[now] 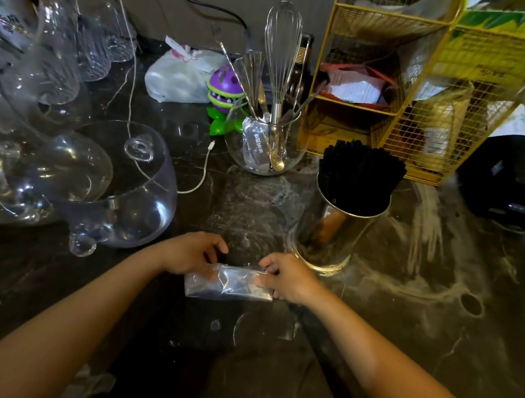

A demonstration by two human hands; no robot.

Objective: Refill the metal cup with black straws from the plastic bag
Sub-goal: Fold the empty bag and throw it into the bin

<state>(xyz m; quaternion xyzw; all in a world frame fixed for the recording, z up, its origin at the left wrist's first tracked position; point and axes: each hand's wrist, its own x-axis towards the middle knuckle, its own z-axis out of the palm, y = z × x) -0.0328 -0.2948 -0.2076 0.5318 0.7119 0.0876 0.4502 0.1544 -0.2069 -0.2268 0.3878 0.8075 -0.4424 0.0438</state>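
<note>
Bag (229, 283) pinched flat, long axis 9-to-3, between left hand (190, 253) and right hand (287, 279); metal cup (336, 233) of black straws (359, 175) at 1 o'clock, nearer the right.

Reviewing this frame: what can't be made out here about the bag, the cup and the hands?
All in the head view:
- Plastic bag: folded and glossy; whether any straws remain inside is unclear.
- Metal cup: the black straws fill its mouth, hiding how deep they sit.
- Left hand and right hand: fingertips curl over the bag's ends, so the exact grip is hidden.
- Yellow wire rack: cut off by the top edge.
</note>
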